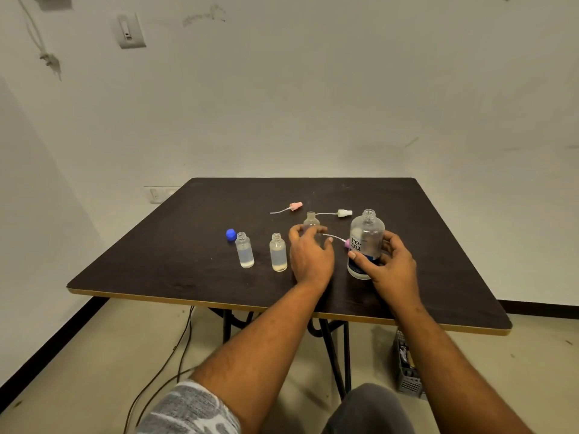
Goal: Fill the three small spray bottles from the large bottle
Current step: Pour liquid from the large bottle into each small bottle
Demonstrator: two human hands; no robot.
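Note:
Three small clear spray bottles stand uncapped on the dark table. The left bottle and the middle bottle hold clear liquid. My left hand wraps around the third small bottle, hiding its body. The large clear bottle stands upright without a cap, its label facing me, and my right hand grips its lower half. Three spray heads with thin tubes lie loose: a pink one, a white one and a purple one between my hands.
A blue cap lies just left of the left bottle. Under the table are black metal legs, cables on the floor and a grey basket at the right. A wall stands close behind the table.

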